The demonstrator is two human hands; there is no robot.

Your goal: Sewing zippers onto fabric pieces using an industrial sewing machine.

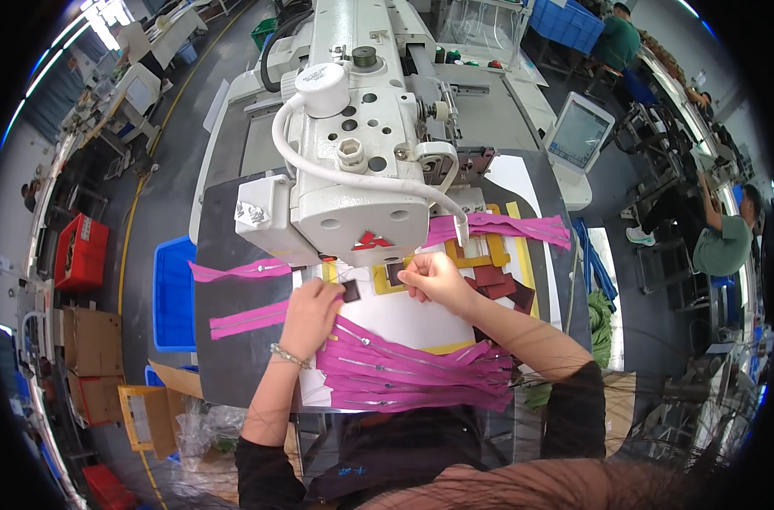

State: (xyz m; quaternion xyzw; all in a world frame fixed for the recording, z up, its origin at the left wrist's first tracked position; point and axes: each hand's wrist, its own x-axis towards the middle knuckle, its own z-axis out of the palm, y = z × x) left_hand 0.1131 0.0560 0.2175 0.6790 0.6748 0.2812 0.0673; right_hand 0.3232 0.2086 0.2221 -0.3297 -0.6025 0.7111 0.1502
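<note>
My left hand (310, 316) is closed on a magenta zipper (247, 321), whose tail runs out to the left. A small dark square patch (350, 291) shows just past its fingertips, at the zipper's end. My right hand (439, 280) is pinched beside a yellow frame (380, 280) with another dark patch (394, 274) in it; what the fingers hold, if anything, is too small to tell. A stack of magenta zippers (412, 374) lies in front of both hands. Close to my right wrist are loose dark-red patches (491, 280).
The white sewing machine head (361, 212) overhangs the work just beyond my hands. More magenta zippers lie at left (238, 271) and at right (514, 228). A blue bin (175, 297) stands left of the table, and a control screen (581, 130) at the far right.
</note>
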